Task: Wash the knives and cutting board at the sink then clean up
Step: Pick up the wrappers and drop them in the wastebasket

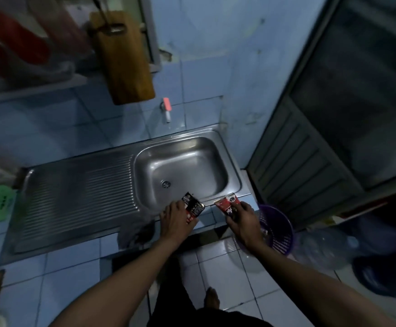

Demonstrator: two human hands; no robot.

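Wooden cutting board (123, 57) hanging on the wall above the drainboard (74, 194), long axis near vertical, tilted slightly, handle end up; brown, worn, rounded corners. Left hand (177, 219) pinching a black-and-red sachet (193, 205), right hand (244, 220) pinching a red sachet (226, 204), both at the front rim of the steel sink (235, 182). Purple basket (278, 230) just beside the right hand, below the counter edge.

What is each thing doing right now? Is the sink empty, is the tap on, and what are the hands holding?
Sink: empty, no knives inside.
Tap: no water running.
Cutting board: hanging on the wall.
Left hand: gripping a dark sachet.
Right hand: gripping a red sachet.
Basket: upright on the floor.
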